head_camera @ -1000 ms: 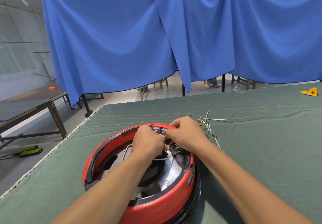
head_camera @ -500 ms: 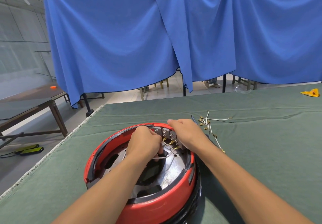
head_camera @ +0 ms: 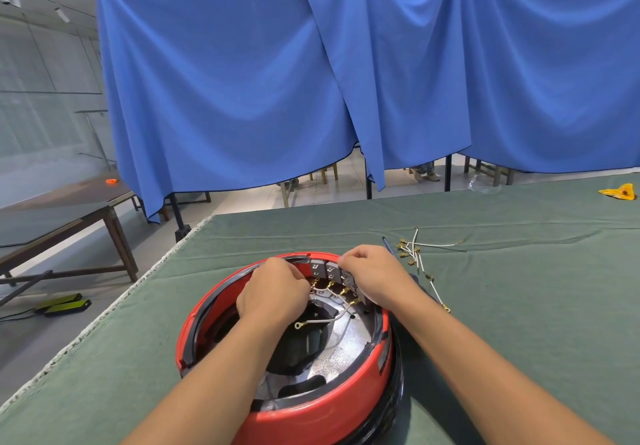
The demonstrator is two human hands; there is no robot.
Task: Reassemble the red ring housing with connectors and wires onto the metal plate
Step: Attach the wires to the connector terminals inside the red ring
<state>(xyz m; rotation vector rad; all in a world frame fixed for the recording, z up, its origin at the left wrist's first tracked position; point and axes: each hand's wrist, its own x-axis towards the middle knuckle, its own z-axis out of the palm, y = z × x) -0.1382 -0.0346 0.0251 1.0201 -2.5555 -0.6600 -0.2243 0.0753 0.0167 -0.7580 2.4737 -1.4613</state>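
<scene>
Left hand curled over far inner rim of red ring housing, fingertips hidden so can't tell what they're pinching. Right hand covers end of grey connectors. Housing's near edge cut off by frame bottom.

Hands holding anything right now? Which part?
Right hand pinches the grey connector block at its top edge, on the far rim of the red ring housing. Left hand is curled by the wire terminals; what it grips is hidden.
</scene>
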